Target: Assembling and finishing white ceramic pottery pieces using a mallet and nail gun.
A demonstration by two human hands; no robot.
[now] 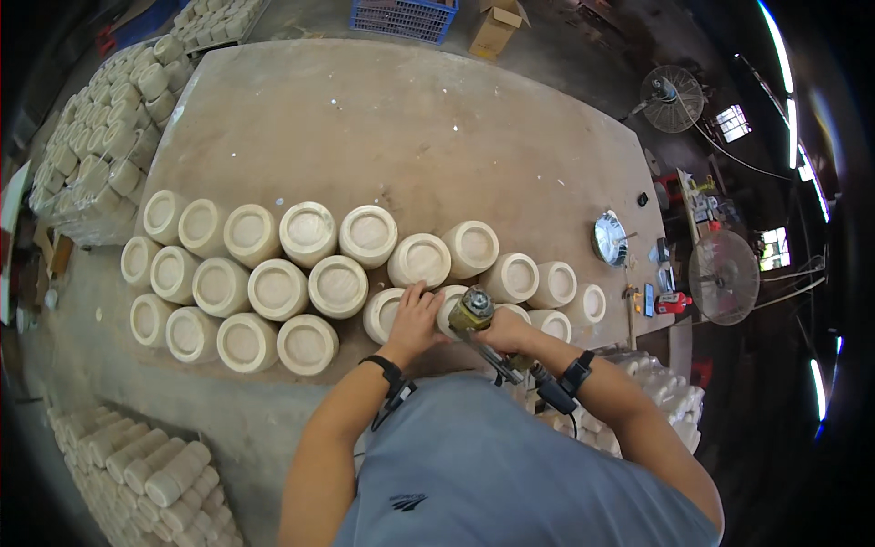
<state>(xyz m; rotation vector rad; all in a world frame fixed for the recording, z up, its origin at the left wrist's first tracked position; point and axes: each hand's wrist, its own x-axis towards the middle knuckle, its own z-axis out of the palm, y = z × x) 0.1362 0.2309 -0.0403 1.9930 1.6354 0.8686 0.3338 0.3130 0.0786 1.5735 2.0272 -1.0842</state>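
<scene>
Rows of pale wooden drum-shaped pieces (307, 345), each with a round recess in its upper face, stand on a large brown table (365, 137). My right hand (507, 330) is wrapped round a tool with a yellowish body and a round metal cap, which looks like a nail gun (473, 310). Its head is over a wooden piece (448, 314) near the table's front edge and partly hides it. My left hand (416, 321) lies with fingers stretched out between that piece and its left neighbour (384, 310), touching them. Exactly where the tool's tip meets the wood is hidden.
A foil-like silver bowl (610, 239) sits to the right, near a red bottle (673, 303) and small items. Stacked wooden pieces (109, 137) stand at far left, more (155, 474) at lower left. Beyond the table are a blue crate (404, 20), a cardboard box (497, 29) and fans (724, 277).
</scene>
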